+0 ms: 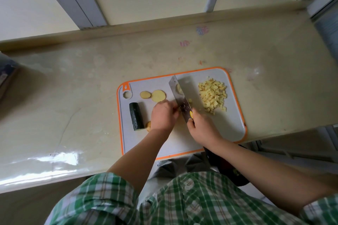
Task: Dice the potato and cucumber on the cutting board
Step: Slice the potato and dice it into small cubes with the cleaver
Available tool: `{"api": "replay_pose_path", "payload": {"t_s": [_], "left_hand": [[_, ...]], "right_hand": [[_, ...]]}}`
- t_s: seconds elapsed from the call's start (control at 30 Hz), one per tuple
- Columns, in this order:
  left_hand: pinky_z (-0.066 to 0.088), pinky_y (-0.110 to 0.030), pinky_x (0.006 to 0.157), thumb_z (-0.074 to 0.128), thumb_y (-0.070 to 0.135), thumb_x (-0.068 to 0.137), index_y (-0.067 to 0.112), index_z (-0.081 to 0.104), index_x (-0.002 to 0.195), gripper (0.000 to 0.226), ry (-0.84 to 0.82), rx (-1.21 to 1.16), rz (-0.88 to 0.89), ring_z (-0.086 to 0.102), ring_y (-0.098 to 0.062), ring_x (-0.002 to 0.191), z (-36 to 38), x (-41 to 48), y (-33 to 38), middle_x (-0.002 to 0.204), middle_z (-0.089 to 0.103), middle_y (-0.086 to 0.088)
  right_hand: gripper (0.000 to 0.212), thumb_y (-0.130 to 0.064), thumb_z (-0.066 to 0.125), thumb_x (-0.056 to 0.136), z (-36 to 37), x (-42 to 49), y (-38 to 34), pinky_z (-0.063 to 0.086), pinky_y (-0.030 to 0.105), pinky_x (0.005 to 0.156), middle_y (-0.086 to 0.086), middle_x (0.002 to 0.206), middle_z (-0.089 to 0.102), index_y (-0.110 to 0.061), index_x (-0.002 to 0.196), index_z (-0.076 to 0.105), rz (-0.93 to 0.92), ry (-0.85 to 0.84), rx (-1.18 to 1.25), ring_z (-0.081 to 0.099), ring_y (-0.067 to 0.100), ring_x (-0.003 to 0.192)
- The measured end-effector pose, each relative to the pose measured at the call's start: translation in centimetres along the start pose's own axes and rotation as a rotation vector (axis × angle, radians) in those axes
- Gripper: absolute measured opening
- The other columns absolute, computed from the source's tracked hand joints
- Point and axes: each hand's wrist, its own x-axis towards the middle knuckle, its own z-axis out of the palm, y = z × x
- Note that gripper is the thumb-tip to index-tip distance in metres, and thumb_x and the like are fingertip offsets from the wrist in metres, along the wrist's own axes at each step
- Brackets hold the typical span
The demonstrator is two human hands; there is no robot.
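Nearest us is our green plaid shirt (182,197), with both bare forearms reaching out over the grey, orange-rimmed cutting board (232,129). Our right hand (203,129) is wrapped around the handle of the cleaver (180,97), whose blade angles away across the middle of the board. Our left hand (163,115) sits just left of the blade with its fingers curled down, and we cannot tell what they pin. A potato chunk (148,126) lies by that wrist, beside the dark cucumber piece (136,116). Farther on lie two potato slices (158,95), and right of the blade the diced potato (213,95) is heaped. Beyond stretches the beige counter (73,87).
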Motion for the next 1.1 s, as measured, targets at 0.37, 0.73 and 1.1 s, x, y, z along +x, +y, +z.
{"api": "replay_pose_path", "payload": {"t_s": [0.37,0.73,1.1], "left_hand": [[0.051,-0.033,0.068,0.062,0.019,0.083,0.019,0.069,0.081,0.007,0.043,-0.045,-0.016,0.058,-0.021,0.071,-0.3,-0.7,-0.3,0.074,0.066,0.000],[0.052,-0.036,0.070,0.063,0.018,0.083,0.018,0.073,0.083,0.010,0.019,-0.067,-0.083,0.060,-0.023,0.073,0.4,-0.1,-0.4,0.076,0.068,-0.003],[0.049,-0.031,0.067,0.064,0.019,0.087,0.016,0.073,0.077,0.014,0.007,-0.064,-0.071,0.061,-0.021,0.069,-0.1,-0.3,-0.3,0.072,0.067,-0.001]], "right_hand": [[0.007,-0.012,0.043,0.091,-1.5,-1.2,-0.4,0.035,0.034,0.052,0.008,0.064,0.049,-0.012,0.085,0.040,-0.042,-0.010,-0.031,0.052,0.027,0.060],[0.010,-0.013,0.042,0.093,0.1,-1.1,-0.3,0.028,0.030,0.054,-0.001,0.062,0.039,-0.012,0.085,0.036,-0.015,-0.046,-0.023,0.041,0.016,0.055],[0.010,-0.010,0.045,0.092,-0.1,0.1,0.7,0.030,0.033,0.056,0.003,0.062,0.043,-0.012,0.084,0.039,0.085,0.095,0.120,0.049,0.032,0.063]]}}
